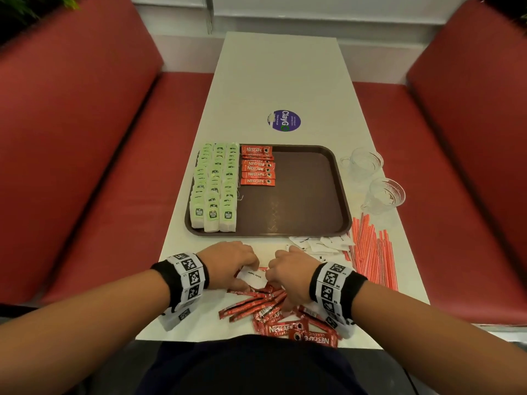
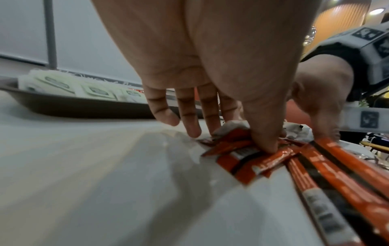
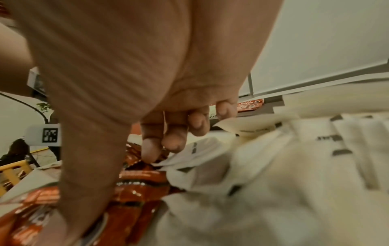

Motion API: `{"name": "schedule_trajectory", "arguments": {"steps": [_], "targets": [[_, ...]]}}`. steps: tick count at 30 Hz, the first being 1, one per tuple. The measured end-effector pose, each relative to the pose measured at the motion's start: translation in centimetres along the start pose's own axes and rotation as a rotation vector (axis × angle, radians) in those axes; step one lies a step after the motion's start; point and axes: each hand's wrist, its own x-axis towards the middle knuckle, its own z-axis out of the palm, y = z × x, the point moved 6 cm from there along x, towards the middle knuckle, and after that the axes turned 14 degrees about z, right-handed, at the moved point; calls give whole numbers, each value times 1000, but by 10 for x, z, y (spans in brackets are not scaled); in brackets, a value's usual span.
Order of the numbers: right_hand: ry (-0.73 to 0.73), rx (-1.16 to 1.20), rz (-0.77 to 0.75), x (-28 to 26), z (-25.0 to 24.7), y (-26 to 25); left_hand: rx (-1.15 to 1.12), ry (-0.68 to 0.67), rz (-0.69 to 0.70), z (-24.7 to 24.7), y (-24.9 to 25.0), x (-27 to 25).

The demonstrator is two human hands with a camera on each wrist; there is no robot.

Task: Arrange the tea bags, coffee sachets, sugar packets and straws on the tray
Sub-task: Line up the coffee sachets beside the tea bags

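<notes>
We saw both hands at the bench's near edge: the left hand and right hand pinched loose coffee sachets and a sugar packet before the tray.

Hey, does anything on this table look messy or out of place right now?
Yes. The loose coffee sachets lie crisscrossed at the near edge, with a white sugar packet mixed in. On the tray, the coffee column overlaps unevenly beside neat tea bags.
</notes>
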Motion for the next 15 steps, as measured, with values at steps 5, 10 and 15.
{"name": "schedule_trajectory", "arguments": {"steps": [5, 10, 15], "targets": [[-5, -4, 35, 12, -6, 0, -28, 55, -70, -16, -11, -7], [33, 64, 24, 21, -11, 2, 29, 171, -178, -36, -29, -8], [42, 86, 20, 21, -15, 3, 53, 155, -291, -38, -40, -1]]}}
